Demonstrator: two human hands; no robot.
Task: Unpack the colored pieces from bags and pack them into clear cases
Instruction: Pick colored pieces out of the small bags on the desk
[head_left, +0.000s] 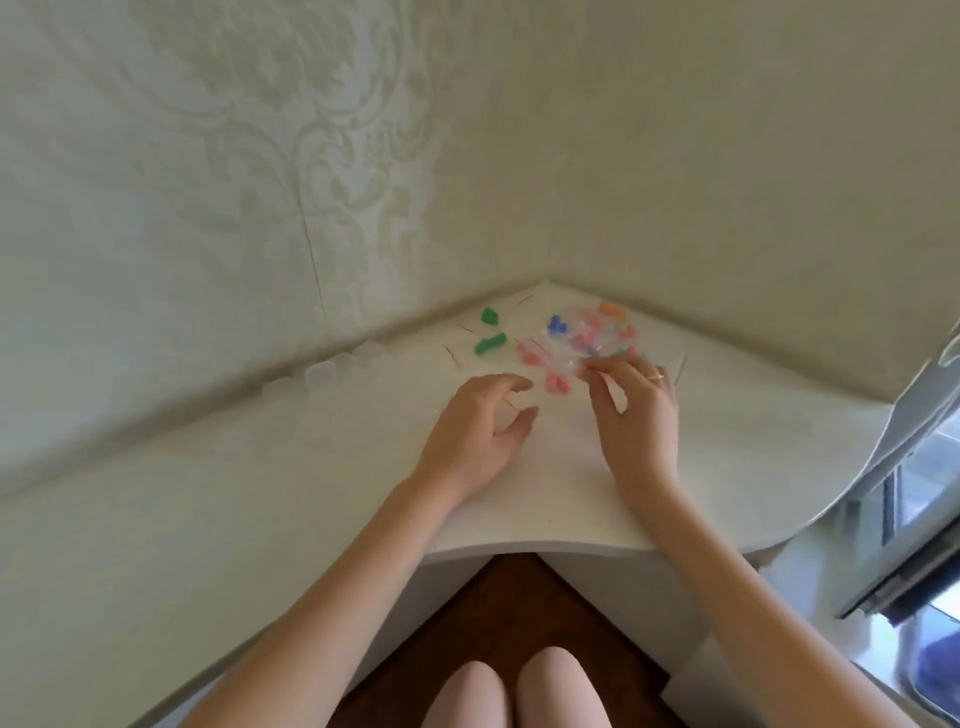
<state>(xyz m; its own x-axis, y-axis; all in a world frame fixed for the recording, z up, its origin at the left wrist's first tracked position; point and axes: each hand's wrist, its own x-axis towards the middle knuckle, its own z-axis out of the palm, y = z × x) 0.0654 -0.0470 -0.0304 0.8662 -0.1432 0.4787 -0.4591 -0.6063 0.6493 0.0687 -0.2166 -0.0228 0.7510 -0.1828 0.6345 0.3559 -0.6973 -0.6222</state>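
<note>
Colored pieces lie in the corner of a white table (311, 467): two green pieces (490, 344), a blue piece (557, 325), an orange piece (610, 309) and pink pieces (557, 383). A clear bag (587, 338) with pink pieces inside lies among them. My right hand (636, 410) pinches the near edge of that bag. My left hand (480, 428) hovers just left of the pink pieces, fingers loosely curled, holding nothing. Several clear cases (322, 371) sit in a row along the left wall; the picture is blurred.
Patterned walls close the table on the left and back. Thin red strips (451, 356) lie scattered near the green pieces. A window frame (904, 499) stands at the right. The table's front edge has a notch above my knees (514, 686).
</note>
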